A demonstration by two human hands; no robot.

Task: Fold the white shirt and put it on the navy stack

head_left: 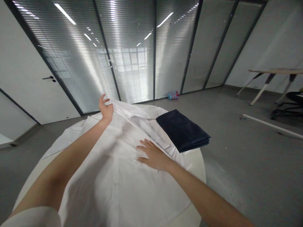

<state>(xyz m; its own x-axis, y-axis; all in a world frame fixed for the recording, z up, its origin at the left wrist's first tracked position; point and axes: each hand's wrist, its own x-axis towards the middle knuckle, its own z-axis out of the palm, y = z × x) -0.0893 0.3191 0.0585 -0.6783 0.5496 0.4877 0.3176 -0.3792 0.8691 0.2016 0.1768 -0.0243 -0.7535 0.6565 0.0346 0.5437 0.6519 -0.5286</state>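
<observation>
A white button-up shirt (pixel 99 170) lies spread over a round white table (pixel 200 164), its button strip running toward me. At the far side, my left hand (pixel 105 108) pinches the shirt's upper part and lifts it off the table, so the cloth is drawn up in a taut fold. My right hand (pixel 152 156) rests flat on the shirt right of its middle, fingers spread. Beyond the right hand, a folded stack of dark navy cloth (pixel 181 130) sits at the table's right edge, partly beside the shirt.
Behind the table is a glass partition (pixel 132 63) with blinds, and a door with a black handle (pixel 48 78) on the left. A small blue and pink bin (pixel 173 95) lies on the floor. Another table (pixel 276 71) and a chair (pixel 291 102) stand at the right.
</observation>
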